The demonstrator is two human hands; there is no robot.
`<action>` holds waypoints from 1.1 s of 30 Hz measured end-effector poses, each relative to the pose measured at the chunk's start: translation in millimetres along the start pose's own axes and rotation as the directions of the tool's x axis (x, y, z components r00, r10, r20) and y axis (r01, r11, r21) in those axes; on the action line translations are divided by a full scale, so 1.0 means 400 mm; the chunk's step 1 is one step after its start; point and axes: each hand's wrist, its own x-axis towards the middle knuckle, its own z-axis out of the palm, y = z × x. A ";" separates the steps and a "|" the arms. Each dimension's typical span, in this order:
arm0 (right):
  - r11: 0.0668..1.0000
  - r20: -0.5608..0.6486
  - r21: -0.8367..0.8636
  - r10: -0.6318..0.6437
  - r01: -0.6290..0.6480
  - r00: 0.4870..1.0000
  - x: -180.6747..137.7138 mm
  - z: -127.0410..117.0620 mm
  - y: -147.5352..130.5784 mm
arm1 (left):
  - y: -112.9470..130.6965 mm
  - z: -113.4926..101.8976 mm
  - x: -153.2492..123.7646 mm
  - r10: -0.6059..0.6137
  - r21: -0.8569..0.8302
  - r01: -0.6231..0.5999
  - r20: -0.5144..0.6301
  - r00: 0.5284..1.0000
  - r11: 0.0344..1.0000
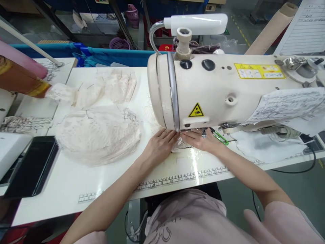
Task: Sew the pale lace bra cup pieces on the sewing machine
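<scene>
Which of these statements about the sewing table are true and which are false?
1. Both hands rest on a small lace piece under the sewing machine head. True: the left hand and the right hand press flat on the lace piece below the sewing machine.
2. The right hand is bare of rings. False: a ring shows on one finger.
3. A pile of pale lace fabric lies to the left of the hands. True.
4. The dark phone lies beside the right hand. False: it lies at the far left edge of the table.
5. The warning sticker on the machine is a blue circle. False: it is a yellow triangle.
</scene>
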 end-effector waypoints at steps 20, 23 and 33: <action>0.996 -0.037 -0.009 -0.084 0.083 0.996 0.026 0.015 -0.042 | -0.037 -0.021 0.003 -0.073 -0.095 0.086 0.142 0.987 0.992; 0.995 -0.065 -0.040 -0.098 0.096 0.993 0.026 0.015 -0.041 | -0.032 -0.021 0.003 -0.074 -0.085 0.087 0.143 0.987 0.993; 0.994 -0.112 -0.053 -0.102 0.096 0.988 0.027 0.015 -0.041 | -0.016 -0.022 0.005 -0.131 -0.055 0.141 0.168 0.977 0.988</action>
